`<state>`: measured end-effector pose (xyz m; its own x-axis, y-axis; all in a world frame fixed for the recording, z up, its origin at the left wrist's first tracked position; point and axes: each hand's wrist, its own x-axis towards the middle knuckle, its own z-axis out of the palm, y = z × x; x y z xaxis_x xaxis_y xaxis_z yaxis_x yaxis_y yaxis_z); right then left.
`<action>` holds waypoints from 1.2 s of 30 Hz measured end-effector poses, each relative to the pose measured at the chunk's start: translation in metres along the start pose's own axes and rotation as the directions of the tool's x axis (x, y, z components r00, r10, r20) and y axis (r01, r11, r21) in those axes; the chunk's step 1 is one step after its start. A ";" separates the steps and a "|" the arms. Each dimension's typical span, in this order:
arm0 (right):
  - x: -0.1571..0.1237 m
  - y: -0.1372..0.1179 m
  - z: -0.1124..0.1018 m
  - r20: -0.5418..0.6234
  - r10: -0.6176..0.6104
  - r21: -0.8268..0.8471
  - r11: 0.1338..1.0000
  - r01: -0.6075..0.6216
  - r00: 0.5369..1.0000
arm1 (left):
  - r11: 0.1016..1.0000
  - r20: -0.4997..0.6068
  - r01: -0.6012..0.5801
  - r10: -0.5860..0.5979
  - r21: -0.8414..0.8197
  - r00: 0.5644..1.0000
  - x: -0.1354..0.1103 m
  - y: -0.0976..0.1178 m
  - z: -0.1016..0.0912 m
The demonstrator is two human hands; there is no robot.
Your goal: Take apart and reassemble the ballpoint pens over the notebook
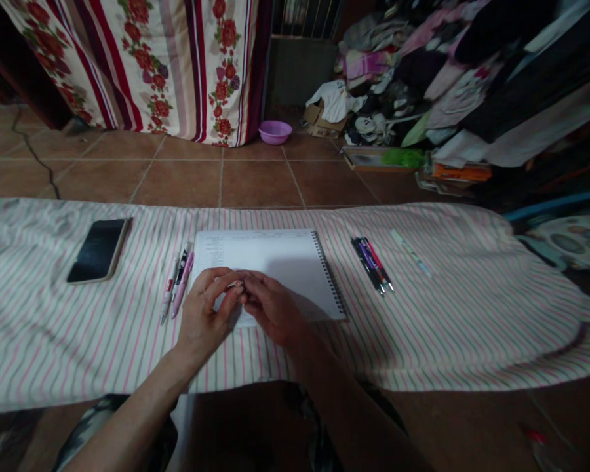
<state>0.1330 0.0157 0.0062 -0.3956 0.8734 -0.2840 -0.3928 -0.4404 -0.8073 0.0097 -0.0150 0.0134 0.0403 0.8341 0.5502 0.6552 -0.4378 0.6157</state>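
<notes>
Over the lower left part of an open spiral notebook (285, 262), both hands meet with their fingertips touching. The thumb and index finger of my left hand (204, 311) are pinched together, with a tiny pale tip showing between them. My right hand (278, 311) curls its fingers against the same spot. Whatever they hold is mostly hidden by the fingers. Beside my left wrist lie a pink pen (182, 285) and a couple of other pens (168, 298). To the right of the notebook sits a group of dark, purple and red pens (372, 265).
A striped cloth (452, 328) covers the table. A phone (98, 249) lies at the left, a pale green and blue pen (412, 254) at the right. Beyond, on the tiled floor, are a purple basin (275, 133), a flowered curtain (177, 65) and piled clothes (373, 59).
</notes>
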 end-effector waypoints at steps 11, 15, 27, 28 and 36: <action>-0.003 -0.009 -0.026 0.145 -0.532 -0.840 0.380 0.388 0.834 | 0.901 -0.106 0.417 -0.429 -0.120 0.897 -0.006 -0.024 -0.026; -0.006 0.001 -0.016 0.496 -0.397 -0.830 0.043 0.556 0.772 | 0.892 -0.110 0.447 -0.451 -0.066 0.886 -0.010 -0.028 -0.032; -0.006 -0.003 0.003 0.538 -0.098 -0.834 -0.207 0.512 0.837 | 0.896 -0.080 0.442 -0.438 0.034 0.895 -0.017 -0.029 -0.046; -0.004 -0.002 0.002 0.540 -0.104 -0.833 -0.208 0.513 0.835 | 0.895 -0.079 0.444 -0.440 0.036 0.894 -0.017 -0.029 -0.046; 0.008 0.006 -0.010 0.523 -0.195 -0.848 -0.219 0.482 0.830 | 0.890 -0.060 0.455 -0.452 0.028 0.890 -0.018 -0.027 -0.046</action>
<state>0.1359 0.0217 -0.0060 -0.6855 0.7022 0.1924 0.5993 0.6942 -0.3987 -0.0436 -0.0336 0.0132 -0.3060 0.9200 0.2448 0.6224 -0.0013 0.7827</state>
